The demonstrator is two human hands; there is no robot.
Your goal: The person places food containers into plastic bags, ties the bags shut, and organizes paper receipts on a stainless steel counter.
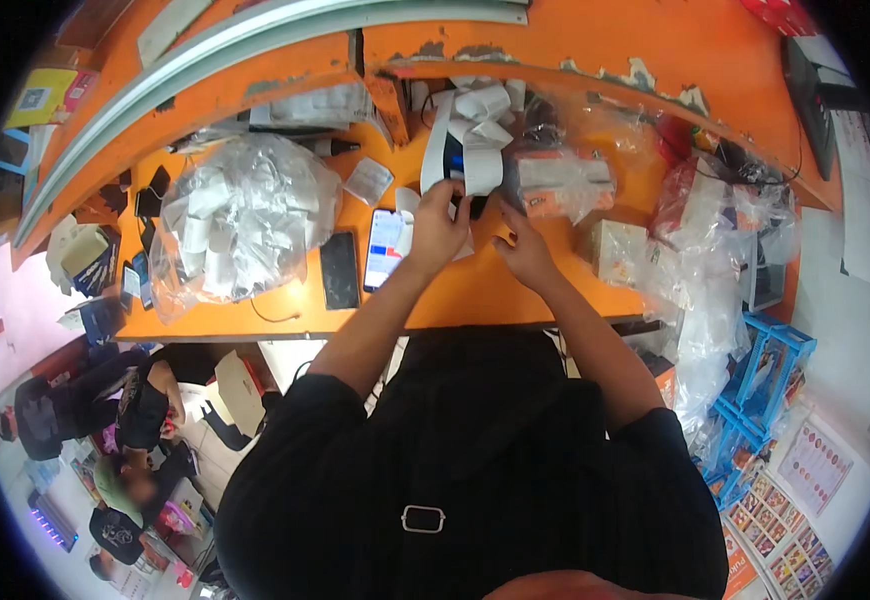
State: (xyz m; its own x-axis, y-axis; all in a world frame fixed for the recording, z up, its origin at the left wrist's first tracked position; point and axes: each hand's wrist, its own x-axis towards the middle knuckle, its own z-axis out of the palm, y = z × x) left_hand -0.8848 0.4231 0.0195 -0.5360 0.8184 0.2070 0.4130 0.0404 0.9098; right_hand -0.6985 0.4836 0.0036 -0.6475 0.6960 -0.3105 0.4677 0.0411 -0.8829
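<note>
A long white paper strip (484, 169) curls down over a dark device with a blue part, at the back middle of the orange table. My left hand (439, 229) pinches the strip's lower edge between thumb and fingers. Just right of it, my right hand (526, 253) holds nothing, its fingers apart beside the dark device. The strip and my left hand hide much of that device. More crumpled white paper (484, 103) lies heaped behind it. A lit smartphone (383, 251) lies by my left wrist, partly covered by a scrap of white paper (407, 201).
A bulging clear plastic bag (247, 214) of white paper pieces stands on the left, near a dark phone (340, 270). Plastic-wrapped packs (566, 184) and a small box (619, 251) lie right. An orange shelf edge (495, 60) overhangs the back. Several people are at lower left.
</note>
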